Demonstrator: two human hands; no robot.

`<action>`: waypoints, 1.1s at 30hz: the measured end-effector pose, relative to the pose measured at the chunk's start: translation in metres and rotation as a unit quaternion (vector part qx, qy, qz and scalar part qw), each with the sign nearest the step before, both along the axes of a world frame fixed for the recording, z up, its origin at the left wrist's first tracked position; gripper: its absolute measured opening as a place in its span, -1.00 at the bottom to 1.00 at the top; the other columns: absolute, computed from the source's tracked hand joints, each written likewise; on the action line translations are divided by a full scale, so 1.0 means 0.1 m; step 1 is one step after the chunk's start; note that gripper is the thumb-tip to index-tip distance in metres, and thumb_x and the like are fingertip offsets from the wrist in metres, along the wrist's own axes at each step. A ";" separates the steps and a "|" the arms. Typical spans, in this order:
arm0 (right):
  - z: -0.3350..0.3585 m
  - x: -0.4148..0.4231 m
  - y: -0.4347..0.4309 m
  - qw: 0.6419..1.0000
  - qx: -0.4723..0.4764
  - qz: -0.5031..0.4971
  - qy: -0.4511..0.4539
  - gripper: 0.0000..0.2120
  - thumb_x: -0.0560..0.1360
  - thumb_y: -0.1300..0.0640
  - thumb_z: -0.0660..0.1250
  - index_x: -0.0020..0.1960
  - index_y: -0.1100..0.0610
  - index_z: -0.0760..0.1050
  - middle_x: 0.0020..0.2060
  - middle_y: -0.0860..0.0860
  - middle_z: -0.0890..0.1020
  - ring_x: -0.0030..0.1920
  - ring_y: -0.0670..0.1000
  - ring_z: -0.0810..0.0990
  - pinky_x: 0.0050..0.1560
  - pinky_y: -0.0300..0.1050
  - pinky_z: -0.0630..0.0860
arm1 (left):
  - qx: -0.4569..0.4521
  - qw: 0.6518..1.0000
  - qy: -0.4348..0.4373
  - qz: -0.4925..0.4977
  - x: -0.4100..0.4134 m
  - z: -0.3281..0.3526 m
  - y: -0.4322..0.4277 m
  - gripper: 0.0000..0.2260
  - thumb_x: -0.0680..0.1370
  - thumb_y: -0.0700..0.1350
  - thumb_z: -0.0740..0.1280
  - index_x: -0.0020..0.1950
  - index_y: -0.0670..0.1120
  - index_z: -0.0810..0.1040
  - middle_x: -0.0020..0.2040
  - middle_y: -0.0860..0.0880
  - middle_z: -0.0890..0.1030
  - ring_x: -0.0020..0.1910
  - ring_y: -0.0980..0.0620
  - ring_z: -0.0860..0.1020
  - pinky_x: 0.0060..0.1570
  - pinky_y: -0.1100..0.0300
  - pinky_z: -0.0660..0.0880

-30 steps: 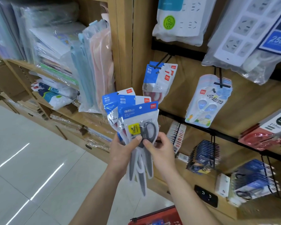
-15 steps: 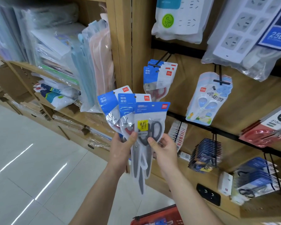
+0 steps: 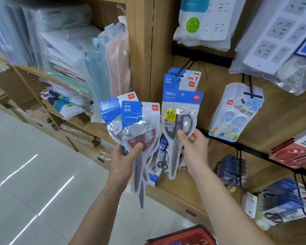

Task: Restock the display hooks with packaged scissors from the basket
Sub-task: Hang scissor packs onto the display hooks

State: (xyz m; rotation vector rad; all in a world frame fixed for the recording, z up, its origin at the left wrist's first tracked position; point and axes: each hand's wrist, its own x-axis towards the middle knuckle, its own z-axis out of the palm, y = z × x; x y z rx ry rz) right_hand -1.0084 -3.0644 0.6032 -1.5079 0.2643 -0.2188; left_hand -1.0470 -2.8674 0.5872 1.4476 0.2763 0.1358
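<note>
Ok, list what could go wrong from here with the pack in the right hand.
1. Wrong hook: the black-handled pack in the right hand sits just below the hook, whose hanging packs appear to match the red-handled packs instead.
2. Slip: the left hand grips several fanned packs by their lower part, so one could slide out.
3. Missed hole: the right hand pinches low, so the pack's top may flop off the hook tip.

One wide-angle head-worn camera looks forward and down, facing the display hooks [image 3: 177,74] from close by.
</note>
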 end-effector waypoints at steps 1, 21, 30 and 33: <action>0.04 0.07 -0.01 1.000 -0.008 -0.005 -0.009 -0.95 0.59 0.14 0.43 0.01 0.00 0.64 -0.10 0.04 0.75 -0.07 0.01 0.71 -0.03 -0.06 0.62 | 0.004 1.000 0.001 0.001 0.00 -0.01 0.02 -0.80 0.55 -0.07 0.50 0.13 0.16 0.61 0.03 0.15 0.73 0.07 0.07 0.69 0.14 0.01 0.60; 0.22 0.44 0.08 0.999 -0.011 -0.036 -0.005 -0.88 0.57 0.09 0.47 0.11 0.02 0.65 -0.09 -0.12 0.76 -0.07 -0.17 0.73 -0.12 -0.24 0.58 | 0.036 0.999 0.013 0.026 -0.08 -0.06 0.11 -0.83 0.55 0.01 0.50 0.04 0.24 0.57 -0.06 0.28 0.70 -0.03 0.15 0.68 -0.08 0.20 0.58; 0.21 0.44 0.10 0.999 -0.012 -0.038 0.002 -0.84 0.57 0.08 0.47 0.14 0.03 0.64 -0.04 -0.09 0.76 -0.06 -0.16 0.73 -0.16 -0.26 0.59 | 0.032 0.999 0.023 0.037 -0.06 -0.05 0.10 -0.81 0.54 0.04 0.50 0.05 0.25 0.55 -0.08 0.25 0.69 0.03 0.08 0.66 -0.11 0.22 0.57; 0.19 0.45 0.10 0.999 -0.013 -0.039 -0.005 -0.86 0.57 0.09 0.47 0.12 0.04 0.64 -0.07 -0.09 0.76 -0.08 -0.16 0.73 -0.19 -0.30 0.58 | 0.035 0.998 0.025 0.036 -0.06 -0.06 0.11 -0.82 0.55 0.03 0.50 0.05 0.24 0.55 -0.08 0.29 0.68 0.03 0.10 0.66 -0.12 0.23 0.56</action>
